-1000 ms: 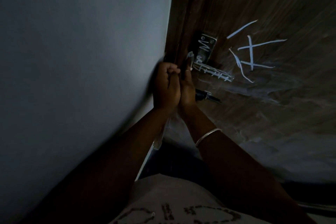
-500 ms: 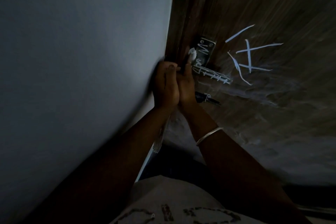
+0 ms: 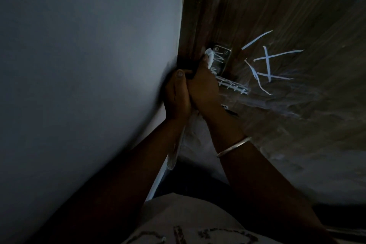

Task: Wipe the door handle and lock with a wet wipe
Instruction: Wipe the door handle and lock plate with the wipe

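Fingers (image 3: 200,65) of our right hand (image 3: 202,89) pinch the wet wipe (image 3: 209,56) against the lock plate (image 3: 221,59), above the handle (image 3: 232,85). Our left hand (image 3: 176,97) presses alongside, its grip unclear.
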